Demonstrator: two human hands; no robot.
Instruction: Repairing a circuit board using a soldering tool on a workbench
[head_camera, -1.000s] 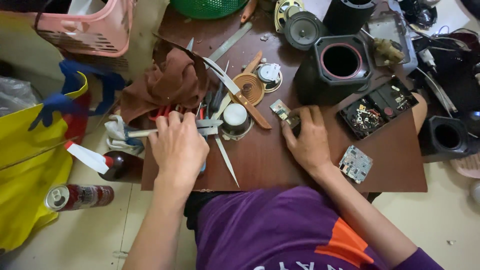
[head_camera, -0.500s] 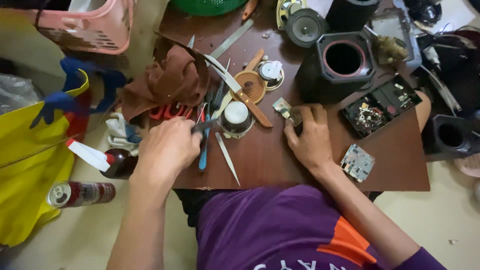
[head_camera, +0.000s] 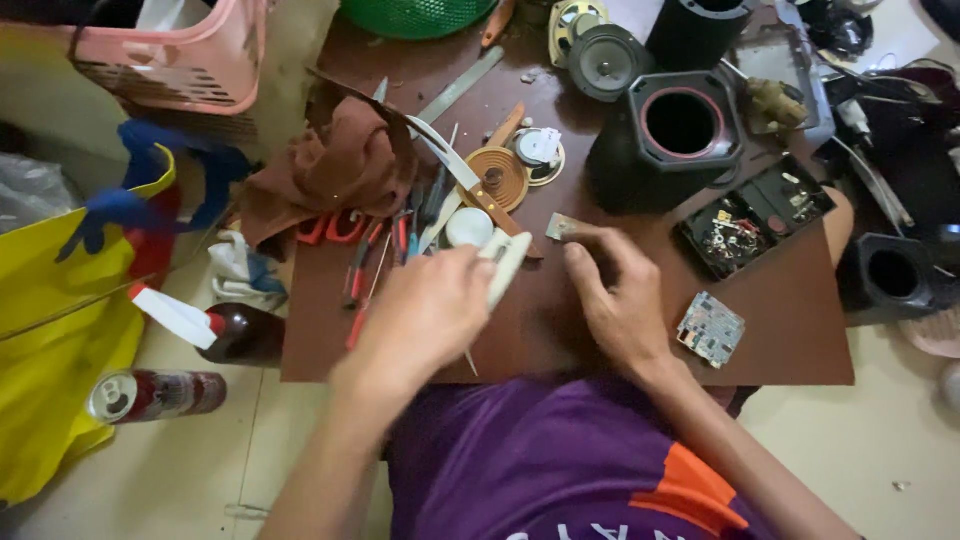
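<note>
The person sat over a low brown table (head_camera: 790, 340) crowded with speaker parts. The left hand (head_camera: 425, 315) was curled shut around a pale, cream-coloured tool handle (head_camera: 506, 268), which stuck out of the fist toward one o'clock; the picture was blurred there, so I could not tell what kind of tool it was. The right hand (head_camera: 618, 295) lay flat on the table just to the three o'clock side of that handle, fingers spread a little and pressing down on a small grey metal piece (head_camera: 560, 226), which peeped out at the fingertips, at eleven o'clock from the hand. The two hands were near each other but not touching.

At twelve o'clock from the left hand lay a round orange speaker cone (head_camera: 498, 177) with a long knife (head_camera: 450, 165) across it, and a brown cloth (head_camera: 340, 170) was bunched at ten o'clock. A black speaker box (head_camera: 640, 160) with a round opening stood at one o'clock from the right hand. A small green circuit board (head_camera: 711, 329) lay at three o'clock from that hand, near the table's edge, and a black tray of tiny parts (head_camera: 755, 215) sat at two o'clock. On the floor at nine o'clock lay a red spray can (head_camera: 155, 393).
</note>
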